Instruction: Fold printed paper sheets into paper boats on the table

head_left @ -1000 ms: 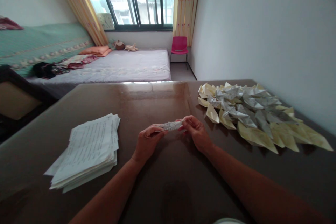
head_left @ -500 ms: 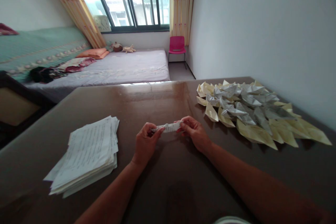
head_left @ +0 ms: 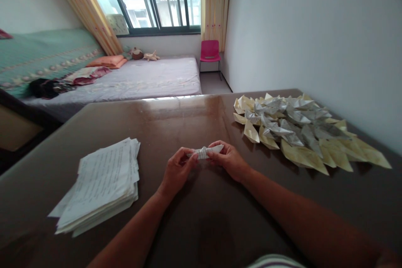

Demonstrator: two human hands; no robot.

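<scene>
Between my two hands is a small folded paper boat [head_left: 203, 153], white with printed lines and a pointed tip at its right end. My left hand [head_left: 180, 165] pinches its left end between thumb and fingers. On the right side, my right hand [head_left: 228, 160] grips the boat near its middle, and the tip shows above the fingers. Both hands are just over the brown tabletop [head_left: 176, 130]. The undersides of the boat are hidden by my fingers.
A stack of printed paper sheets [head_left: 97, 184] lies to the left. At the right, by the wall, several folded paper boats [head_left: 282, 121], cream and white, overlap in a heap. Beyond the table are a bed [head_left: 163, 75] and a pink chair [head_left: 210, 52].
My right hand has shifted its hold inward along the paper boat, so the pointed right tip now shows. The left hand still pinches the left end. The view has moved slightly.
</scene>
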